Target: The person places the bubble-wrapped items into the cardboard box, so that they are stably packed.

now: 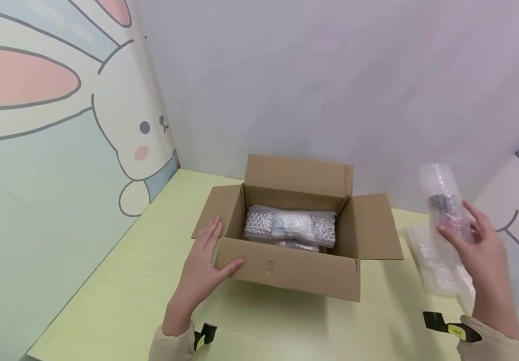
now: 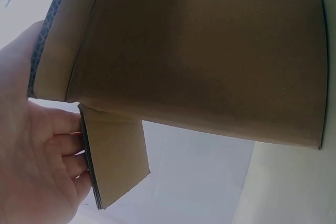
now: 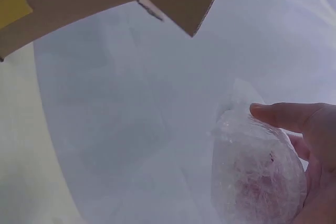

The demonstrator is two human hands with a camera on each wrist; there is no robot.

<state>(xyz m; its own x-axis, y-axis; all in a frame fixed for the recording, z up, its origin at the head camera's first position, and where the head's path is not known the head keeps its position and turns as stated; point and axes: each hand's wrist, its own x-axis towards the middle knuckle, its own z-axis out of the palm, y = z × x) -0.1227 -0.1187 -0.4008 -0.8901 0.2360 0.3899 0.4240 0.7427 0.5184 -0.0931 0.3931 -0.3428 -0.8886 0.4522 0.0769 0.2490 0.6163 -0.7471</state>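
An opened cardboard box [image 1: 286, 265] stands mid-table, its flaps spread outward. Inside it lies a bubble-wrapped package [image 1: 292, 225], with more wrapped material partly hidden below. My left hand [image 1: 200, 271] rests at the box's front left corner, fingers extended over the left flap [image 1: 218, 205] and thumb on the front flap. The left wrist view shows those fingers against a flap [image 2: 118, 156]. To the right of the box, my right hand [image 1: 485, 245] holds up a bubble-wrapped item [image 1: 444, 200] between thumb and fingers. Something dark and pinkish shows through the wrap; its kind cannot be made out.
Other bubble-wrapped packages [image 1: 435, 271] lie on the table's right side, below the raised item. The pale yellow-green table [image 1: 128, 281] meets a plain wall [image 1: 309, 90] behind the box and a rabbit-painted wall [image 1: 29, 210] at left.
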